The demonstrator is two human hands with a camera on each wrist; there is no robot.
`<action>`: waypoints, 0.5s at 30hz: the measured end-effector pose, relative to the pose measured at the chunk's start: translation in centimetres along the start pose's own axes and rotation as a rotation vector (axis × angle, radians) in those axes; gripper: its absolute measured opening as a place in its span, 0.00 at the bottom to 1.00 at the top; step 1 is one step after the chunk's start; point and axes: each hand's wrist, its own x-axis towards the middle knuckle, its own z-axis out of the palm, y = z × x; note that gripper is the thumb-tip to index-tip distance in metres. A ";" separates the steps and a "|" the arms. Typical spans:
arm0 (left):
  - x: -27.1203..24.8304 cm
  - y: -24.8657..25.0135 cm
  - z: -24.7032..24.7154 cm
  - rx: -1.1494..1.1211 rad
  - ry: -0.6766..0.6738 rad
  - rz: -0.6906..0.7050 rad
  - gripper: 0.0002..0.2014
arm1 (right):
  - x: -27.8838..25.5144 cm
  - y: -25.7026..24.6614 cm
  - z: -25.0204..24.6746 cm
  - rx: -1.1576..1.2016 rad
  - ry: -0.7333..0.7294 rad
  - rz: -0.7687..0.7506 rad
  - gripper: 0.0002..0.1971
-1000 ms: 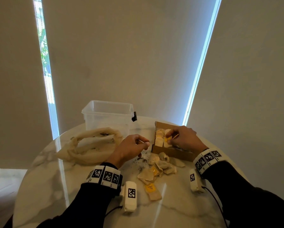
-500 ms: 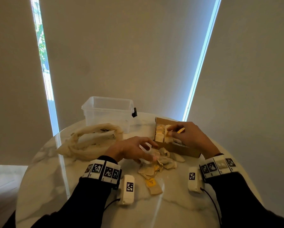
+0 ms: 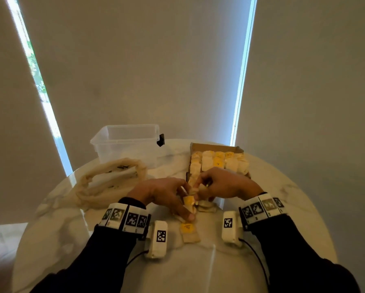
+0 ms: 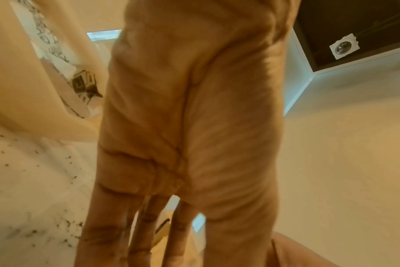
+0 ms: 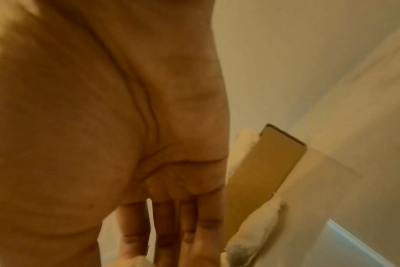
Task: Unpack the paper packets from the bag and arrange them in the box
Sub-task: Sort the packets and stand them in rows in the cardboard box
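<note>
Both hands pinching loose packets together, just before the box

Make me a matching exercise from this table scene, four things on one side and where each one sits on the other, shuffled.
Things:
1 cloth bag
2 clear plastic tub
3 cardboard box
4 yellow-tagged packet

Places:
A far left, behind the bag
B far right, holding rows of packets
C near edge, between the wrists
D left of the hands, slumped open

Pairs: 1-D, 2-A, 3-B, 4-C

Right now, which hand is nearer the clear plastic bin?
Left. The left hand lies just in front of the clear plastic bin; the right hand sits across at the cardboard box.
</note>
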 end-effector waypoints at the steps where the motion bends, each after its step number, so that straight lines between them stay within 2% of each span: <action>1: 0.2 0.2 0.1 0.047 0.006 0.003 0.38 | -0.2 0.3 0.0 0.066 0.015 -0.020 0.13; 4: 0.8 0.3 0.3 0.133 0.032 0.011 0.32 | -0.8 0.9 0.3 0.276 0.072 -0.042 0.11; 7: 1.0 -0.2 0.4 0.002 0.052 0.048 0.15 | -1.1 1.4 0.3 0.473 0.155 -0.030 0.11; 9: 1.0 -0.8 0.3 -0.098 0.118 0.071 0.08 | -1.1 1.7 0.2 0.554 0.220 -0.008 0.12; 12: 1.1 -1.5 0.3 -0.363 0.251 0.065 0.06 | -0.8 2.0 -0.1 0.691 0.332 0.010 0.16; 15: 1.3 -1.6 0.5 -0.587 0.338 0.059 0.07 | -0.5 2.2 -0.1 0.822 0.362 0.018 0.16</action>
